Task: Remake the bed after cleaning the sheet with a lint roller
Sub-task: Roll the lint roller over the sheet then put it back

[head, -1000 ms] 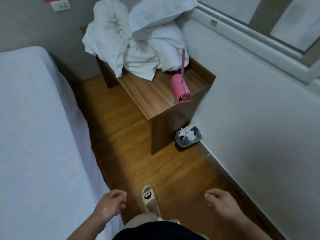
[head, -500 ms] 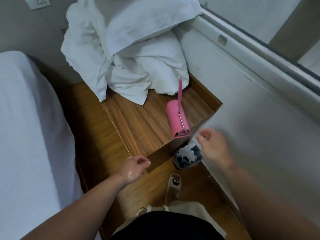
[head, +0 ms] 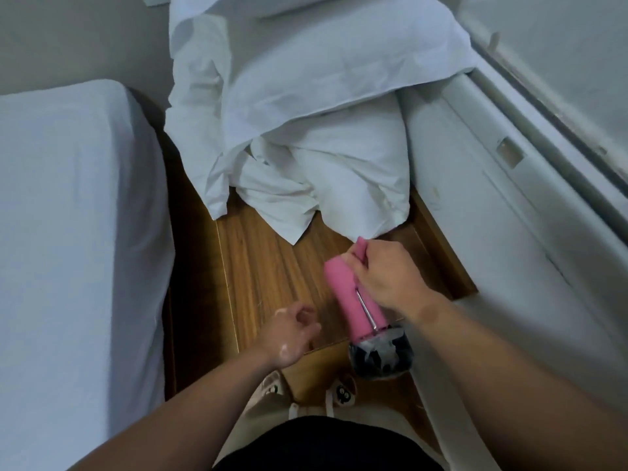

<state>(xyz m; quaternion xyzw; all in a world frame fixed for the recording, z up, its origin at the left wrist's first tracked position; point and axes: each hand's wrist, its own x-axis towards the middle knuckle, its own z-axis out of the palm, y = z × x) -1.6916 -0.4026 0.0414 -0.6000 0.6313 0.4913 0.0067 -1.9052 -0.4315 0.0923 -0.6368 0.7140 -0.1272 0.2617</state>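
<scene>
As our right hand (head: 384, 277) grips the lint roller (head: 341, 294) by its handle on the bedside table (head: 265, 266), left hand (head: 289, 334) loosely curled and empty, we judge pick-up underway, with lifting it over to the sheet (head: 68, 232) next.

Wood-grain table (head: 272, 266), creased cloth bedding (head: 306, 96)

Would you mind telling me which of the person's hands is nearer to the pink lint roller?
Right. The right hand grips the lint roller by its handle on the nightstand; the left hand hovers apart to its left, near the nightstand's front edge, holding nothing.
</scene>
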